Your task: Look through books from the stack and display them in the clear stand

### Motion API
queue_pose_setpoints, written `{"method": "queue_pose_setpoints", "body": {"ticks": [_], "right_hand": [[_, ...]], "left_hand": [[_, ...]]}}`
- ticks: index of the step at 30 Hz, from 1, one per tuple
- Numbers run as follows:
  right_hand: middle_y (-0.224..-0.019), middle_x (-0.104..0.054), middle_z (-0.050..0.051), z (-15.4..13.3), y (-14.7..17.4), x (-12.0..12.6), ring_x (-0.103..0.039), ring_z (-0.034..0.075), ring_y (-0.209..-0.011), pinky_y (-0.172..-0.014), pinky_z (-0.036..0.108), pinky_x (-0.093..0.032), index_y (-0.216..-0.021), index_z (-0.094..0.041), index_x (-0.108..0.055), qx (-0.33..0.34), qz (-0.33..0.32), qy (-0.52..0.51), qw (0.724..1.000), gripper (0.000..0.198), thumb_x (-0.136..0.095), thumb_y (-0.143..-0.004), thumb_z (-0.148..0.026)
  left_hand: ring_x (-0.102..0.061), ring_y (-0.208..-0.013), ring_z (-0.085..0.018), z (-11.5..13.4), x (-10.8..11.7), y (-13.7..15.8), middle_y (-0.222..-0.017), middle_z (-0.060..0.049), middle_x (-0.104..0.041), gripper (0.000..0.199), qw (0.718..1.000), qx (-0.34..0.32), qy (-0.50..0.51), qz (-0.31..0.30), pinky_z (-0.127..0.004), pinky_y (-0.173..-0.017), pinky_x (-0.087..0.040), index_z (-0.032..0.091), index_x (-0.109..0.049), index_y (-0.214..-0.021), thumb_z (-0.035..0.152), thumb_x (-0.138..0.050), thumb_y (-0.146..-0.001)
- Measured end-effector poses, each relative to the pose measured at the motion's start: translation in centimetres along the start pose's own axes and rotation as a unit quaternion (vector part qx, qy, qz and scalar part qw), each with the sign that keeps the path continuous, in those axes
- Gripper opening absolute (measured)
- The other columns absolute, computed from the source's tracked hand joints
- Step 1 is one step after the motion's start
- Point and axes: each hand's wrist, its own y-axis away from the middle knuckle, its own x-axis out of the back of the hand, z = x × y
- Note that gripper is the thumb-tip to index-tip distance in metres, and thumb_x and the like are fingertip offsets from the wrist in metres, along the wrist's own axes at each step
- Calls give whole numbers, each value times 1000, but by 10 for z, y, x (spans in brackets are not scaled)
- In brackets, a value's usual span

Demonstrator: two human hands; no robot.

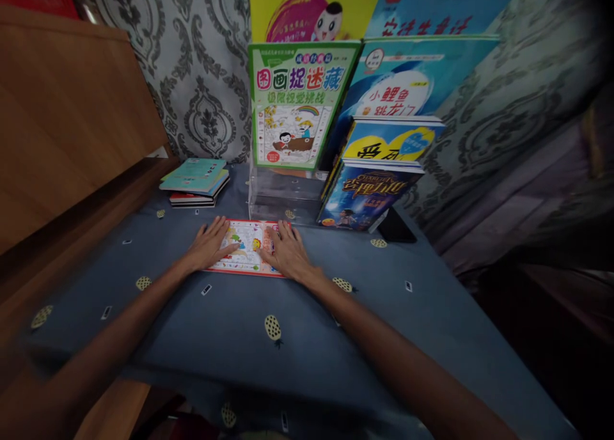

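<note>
A picture book (244, 233) with a red border lies sideways on the cloth-covered table (230, 337), its cover showing small cartoon drawings. My left hand (207, 245) rests flat on its left end, fingers stretched out and thumb lying on the cover. On the right end lies my right hand (288, 251), fingers spread and pointing away from me. Both palms hide parts of the cover. Just behind the book, a clear acrylic stand (273, 200) holds a green-bordered picture book (297, 107) upright.
At the back left sits a small stack of books (194, 174). A dark blue book (367, 194) leans at the stand's right, with more books rising behind. Beside it is a flat black object (397, 226). A wooden panel (71, 107) borders the left side; patterned wallpaper (206, 107) covers the back.
</note>
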Motion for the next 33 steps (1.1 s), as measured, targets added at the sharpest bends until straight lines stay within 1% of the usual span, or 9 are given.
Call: {"method": "queue_pose_setpoints", "body": {"ticks": [7,11,14,17,20,25,28,30,33], "right_hand": [[-159,-31,26,-8,9,8,-24,40,-150,-118,59,-23,-151,-11,-39,-13,-26,13,1000,71,-46,-97,-57],[-160,-29,26,-12,20,13,-22,39,-151,-118,59,-22,-152,-11,-38,-14,-38,5,999,72,-47,-97,-57],[-161,-27,25,-15,31,18,-19,39,-151,-119,59,-21,-153,-13,-38,-14,-51,5,999,73,-49,-96,-57],[-161,-25,26,-19,44,23,-17,40,-152,-120,58,-19,-154,-12,-36,-17,-67,9,998,75,-49,-96,-57],[-161,-24,27,-23,60,27,-16,41,-151,-120,58,-19,-155,-12,-35,-8,-75,13,997,75,-50,-96,-56],[-161,-26,26,-28,98,34,-17,40,-152,-119,62,-20,-153,-15,-40,18,-82,11,996,69,-52,-96,-52],[-161,-27,25,-25,121,35,-20,40,-151,-117,65,-24,-152,-19,-40,48,-70,6,996,65,-51,-97,-50],[-160,-30,22,-21,133,32,-25,39,-150,-115,66,-27,-151,-22,-43,68,-48,7,996,61,-52,-97,-48],[-155,-41,18,-16,144,27,-35,37,-145,-112,65,-33,-145,-27,-51,87,1,13,996,49,-54,-98,-41]], "left_hand": [[-18,-153,-33,2,-3,4,-164,-18,-23,87,1000,-12,-1,8,-55,-119,-22,14,-25,-157,73,-25,-94],[-17,-153,-33,8,-3,13,-164,-17,-21,86,1000,-13,-10,11,-55,-119,-22,14,-25,-157,73,-25,-94],[-16,-153,-32,16,-3,24,-164,-17,-21,86,1000,-12,-21,6,-54,-120,-21,11,-26,-157,72,-23,-95],[-16,-154,-31,24,-3,37,-164,-17,-21,87,1000,-9,-30,4,-52,-121,-20,9,-28,-156,71,-24,-95],[-17,-153,-32,30,-5,51,-164,-16,-23,86,999,-25,-31,18,-52,-121,-22,12,-29,-156,72,-26,-95],[-23,-152,-33,36,-2,68,-163,-16,-26,82,998,-47,-24,28,-56,-118,-26,14,-31,-156,70,-28,-96],[-26,-150,-35,37,3,68,-162,-17,-29,80,998,-46,-19,25,-59,-116,-28,15,-35,-154,70,-30,-96],[-28,-149,-36,38,6,65,-161,-18,-32,79,998,-49,-18,27,-62,-115,-27,15,-37,-152,70,-31,-95],[-31,-148,-35,38,9,56,-159,-19,-35,75,997,-63,-20,33,-63,-116,-25,17,-40,-150,69,-31,-96]]}}
